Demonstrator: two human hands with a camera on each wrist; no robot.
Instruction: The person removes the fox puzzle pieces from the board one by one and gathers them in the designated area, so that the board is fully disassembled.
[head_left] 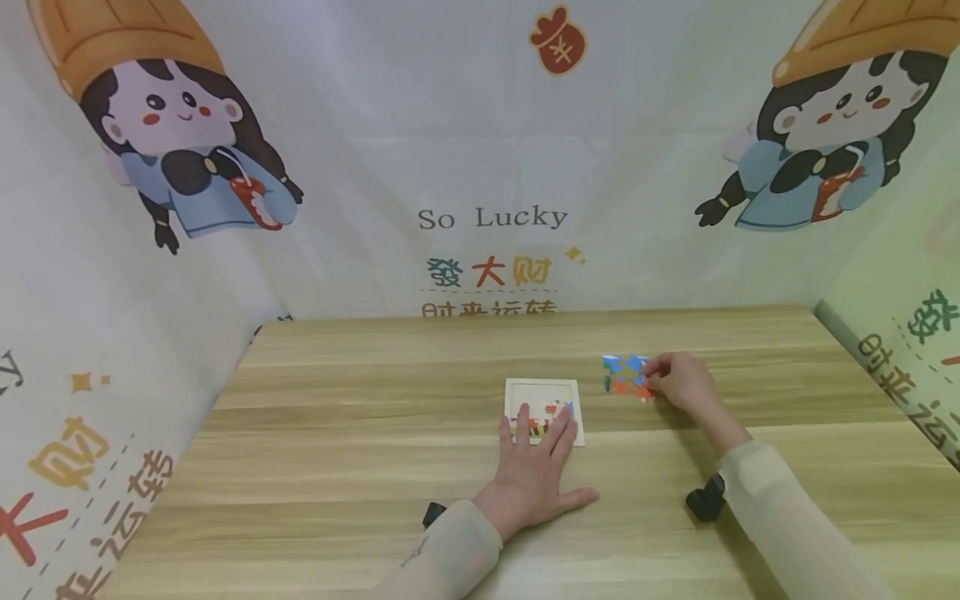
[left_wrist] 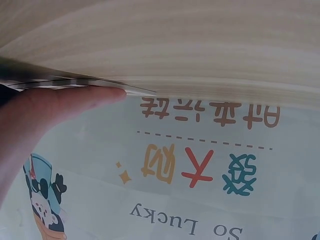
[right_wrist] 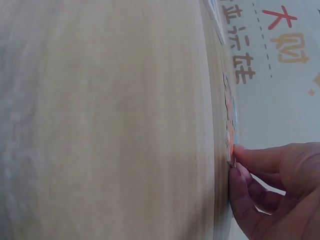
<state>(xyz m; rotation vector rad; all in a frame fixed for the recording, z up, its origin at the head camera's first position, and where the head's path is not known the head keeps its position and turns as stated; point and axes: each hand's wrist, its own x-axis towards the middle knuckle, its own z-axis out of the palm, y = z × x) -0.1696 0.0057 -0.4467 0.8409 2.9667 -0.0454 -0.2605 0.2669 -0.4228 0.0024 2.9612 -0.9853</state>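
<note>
A square puzzle tray (head_left: pixel 542 382) with a pale rim lies on the table, its lower part filled with colourful printed pieces. Across that lower part rests my left hand (head_left: pixel 531 483), fingers straight and spread, thumb out to the right on the wood. Right of the tray, loose jigsaw pieces (head_left: pixel 621 364) in blue, green and orange lie close together. My right hand (head_left: pixel 684 385) is at their right end, thumb and fingers pinching a puzzle piece. In the right wrist view, the thumb and fingertips meet at the edge of an orange puzzle piece (right_wrist: pixel 230 142).
The wood-grain table (head_left: pixel 337 450) runs back to a printed cloth backdrop (head_left: pixel 360 167), with more cloth at both sides. Small black devices are by the wrists, one (head_left: pixel 707 500) under the right sleeve and one (head_left: pixel 433 514) by the left.
</note>
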